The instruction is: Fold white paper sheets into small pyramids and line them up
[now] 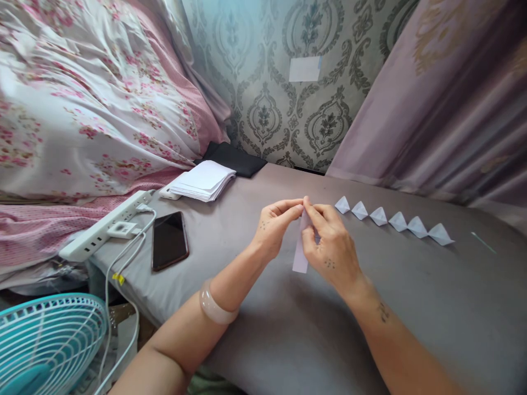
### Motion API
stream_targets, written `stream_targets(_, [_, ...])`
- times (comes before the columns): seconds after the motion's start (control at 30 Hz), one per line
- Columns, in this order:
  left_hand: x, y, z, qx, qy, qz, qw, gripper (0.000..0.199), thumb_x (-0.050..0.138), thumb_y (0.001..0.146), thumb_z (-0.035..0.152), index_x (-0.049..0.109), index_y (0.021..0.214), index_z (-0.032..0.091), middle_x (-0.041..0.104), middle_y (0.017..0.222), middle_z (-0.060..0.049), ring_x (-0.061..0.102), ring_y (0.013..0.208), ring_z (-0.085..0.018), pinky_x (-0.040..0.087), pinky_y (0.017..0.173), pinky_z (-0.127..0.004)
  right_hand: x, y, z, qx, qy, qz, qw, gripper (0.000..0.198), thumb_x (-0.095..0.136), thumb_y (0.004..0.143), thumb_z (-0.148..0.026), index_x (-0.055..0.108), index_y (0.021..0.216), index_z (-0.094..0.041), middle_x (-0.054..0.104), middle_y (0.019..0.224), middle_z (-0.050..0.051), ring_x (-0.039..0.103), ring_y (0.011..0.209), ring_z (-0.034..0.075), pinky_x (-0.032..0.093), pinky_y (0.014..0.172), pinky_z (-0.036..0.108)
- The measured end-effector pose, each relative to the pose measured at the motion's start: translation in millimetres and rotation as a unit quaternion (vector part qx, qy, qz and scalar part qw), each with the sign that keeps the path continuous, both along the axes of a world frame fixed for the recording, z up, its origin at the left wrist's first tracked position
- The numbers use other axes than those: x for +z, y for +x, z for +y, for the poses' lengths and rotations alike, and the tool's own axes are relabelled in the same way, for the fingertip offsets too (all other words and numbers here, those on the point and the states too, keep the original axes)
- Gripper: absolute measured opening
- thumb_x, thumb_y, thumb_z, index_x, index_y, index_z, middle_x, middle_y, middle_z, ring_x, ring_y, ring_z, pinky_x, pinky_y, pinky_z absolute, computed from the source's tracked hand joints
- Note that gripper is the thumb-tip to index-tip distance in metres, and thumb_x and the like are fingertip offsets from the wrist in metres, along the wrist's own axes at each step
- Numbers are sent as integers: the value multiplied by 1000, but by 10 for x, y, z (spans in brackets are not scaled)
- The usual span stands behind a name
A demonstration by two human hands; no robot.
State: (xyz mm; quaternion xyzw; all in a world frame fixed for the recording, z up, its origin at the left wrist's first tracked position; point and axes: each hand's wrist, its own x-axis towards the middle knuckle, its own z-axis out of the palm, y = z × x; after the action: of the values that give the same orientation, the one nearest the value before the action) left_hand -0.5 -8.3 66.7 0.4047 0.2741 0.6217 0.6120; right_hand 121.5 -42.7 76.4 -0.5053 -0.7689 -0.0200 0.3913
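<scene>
Head view: fingertips (313,215) of the left hand (272,227) and right hand (332,244) pinch the far end of a paper strip (300,253), both forearms (230,280) slanting inward. Right of the phone (169,241), the strip's long axis runs near-to-far, its free end pointing back between the forearms; folded papers (397,222) sit farther right of that phone.

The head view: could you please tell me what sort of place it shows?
It is probably a room in a home, perhaps a bedroom. Draped floral fabric, patterned wallpaper and a blue fan at the picture's lower left suggest this.
</scene>
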Motion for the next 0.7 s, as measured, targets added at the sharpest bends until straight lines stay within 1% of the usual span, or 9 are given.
stream_targets(0.07, [-20,4,24,-33,-11,-21,999,21,79,68,26,77,87,17,74,90,-5,64,88,-16,45,88,-30,17,-2,-14,-17,-20,-13,1000,58,40,83,-14,50,138,-25,57,110,11,56,105,27,53,81,42])
stream_targets(0.13, [-39,8,53,-58,-28,-51,997,21,81,66,25,77,85,18,74,89,-4,64,88,-15,44,89,-28,39,8,-22,-19,-42,-7,999,56,39,83,-15,52,137,-24,55,111,11,55,105,27,53,79,41])
stream_targets(0.23, [-63,12,90,-69,-49,-79,993,20,83,63,22,77,82,18,74,86,-3,64,84,-12,45,89,-27,78,59,-14,15,-89,43,995,54,37,84,-17,54,135,-27,53,111,9,57,100,22,52,81,39])
stream_targets(0.37, [-90,12,113,-66,-65,-62,994,21,84,61,22,77,80,16,73,82,-4,64,77,-12,46,82,-27,157,171,30,56,-158,117,979,48,39,85,-20,62,126,-30,57,108,5,59,97,18,50,87,36])
stream_targets(0.47, [-101,13,109,-59,-62,-46,995,20,84,62,23,77,79,15,73,79,-4,63,74,-12,46,78,-27,208,231,79,71,-203,210,954,38,46,85,-26,69,115,-28,64,107,4,61,99,18,49,88,35])
stream_targets(0.53, [-96,19,98,-43,-63,-38,996,19,84,61,23,77,77,15,73,78,-5,62,73,-12,46,77,-27,216,247,112,59,-234,300,923,31,52,85,-33,74,105,-24,70,103,6,63,96,20,51,83,35])
stream_targets(0.6, [-81,27,81,-28,-67,-33,997,19,84,60,23,76,76,16,72,78,-5,62,73,-12,46,77,-28,201,245,139,36,-252,368,894,29,59,81,-40,76,95,-21,73,95,7,65,90,22,53,78,36])
stream_targets(0.63, [-71,33,71,-22,-68,-29,997,19,84,60,23,76,75,16,72,78,-4,62,73,-12,46,77,-28,189,238,147,30,-258,384,886,29,63,79,-43,77,92,-20,74,92,7,66,89,22,54,76,36])
stream_targets(0.7, [-51,44,50,-19,-65,-19,998,19,84,60,24,76,75,16,72,77,-4,61,72,-12,45,77,-29,160,220,154,34,-263,391,881,30,68,75,-45,77,90,-21,75,89,6,67,87,23,54,76,36])
